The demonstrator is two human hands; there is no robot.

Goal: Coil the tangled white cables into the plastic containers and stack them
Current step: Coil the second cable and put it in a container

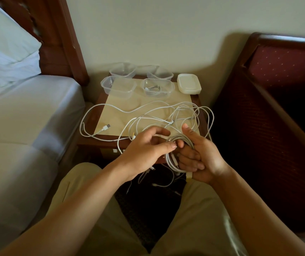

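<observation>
Tangled white cables [148, 111] sprawl over the small bedside table [111, 100] and hang off its front edge. My right hand [201, 156] grips a coil of white cable [173, 156] wound into loops, fingers curled round it. My left hand [148, 146] is beside the coil, its fingers bent and its fingertips at the loops; a strand runs under it. At the back of the table stand several clear plastic containers; one [157, 87] holds a coiled cable, and the one to its left [118, 86] is empty.
A stack of white lids [188, 85] sits at the table's back right corner. A bed with white sheets [28, 111] is on the left, a dark red upholstered chair [268, 108] on the right. My legs in beige trousers are below.
</observation>
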